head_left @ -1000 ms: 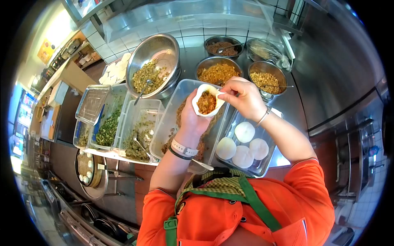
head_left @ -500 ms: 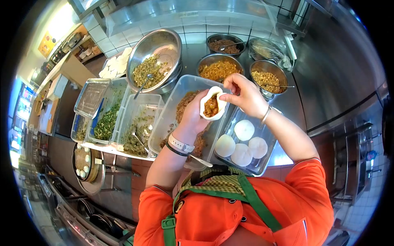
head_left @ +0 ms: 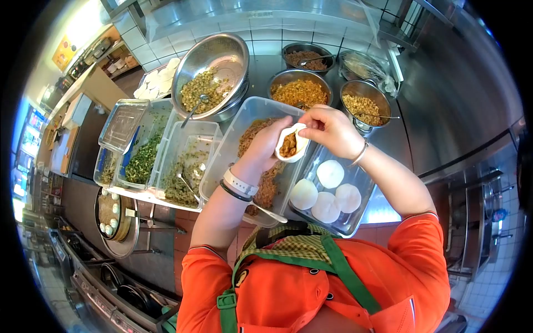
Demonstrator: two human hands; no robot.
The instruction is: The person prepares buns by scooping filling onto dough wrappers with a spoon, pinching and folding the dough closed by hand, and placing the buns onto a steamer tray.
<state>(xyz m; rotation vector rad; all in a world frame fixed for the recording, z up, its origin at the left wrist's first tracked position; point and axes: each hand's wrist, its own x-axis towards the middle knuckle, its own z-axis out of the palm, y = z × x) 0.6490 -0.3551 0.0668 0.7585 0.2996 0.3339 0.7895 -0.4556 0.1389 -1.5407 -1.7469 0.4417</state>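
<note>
A white dough wrapper (head_left: 292, 157) with brown chopped filling (head_left: 288, 146) rests in my left hand (head_left: 264, 143), whose fingers curl round its far side. My right hand (head_left: 330, 131) pinches the wrapper's upper right edge between thumb and fingers. The wrapper is partly gathered, its filling still showing through the opening. Below both hands stands a clear plastic tub (head_left: 226, 149) of brown minced filling (head_left: 268, 186), with a spoon handle (head_left: 270, 213) sticking out towards me. To its right, several round dough wrappers (head_left: 330, 173) lie in a clear tray (head_left: 355, 220).
Behind my hands stand metal bowls of orange filling (head_left: 300, 89), yellowish chopped filling (head_left: 362, 106) and brown mince (head_left: 308, 59). A large tilted steel bowl (head_left: 234, 66) is at back left. Tubs of chopped greens (head_left: 145, 160) and green filling (head_left: 183, 183) line the left. A round steamer (head_left: 123, 224) holds white buns.
The wrapper's opening has narrowed as its edge is gathered. My right fingers have come down closer to the rim, and the left hand has shifted slightly.
</note>
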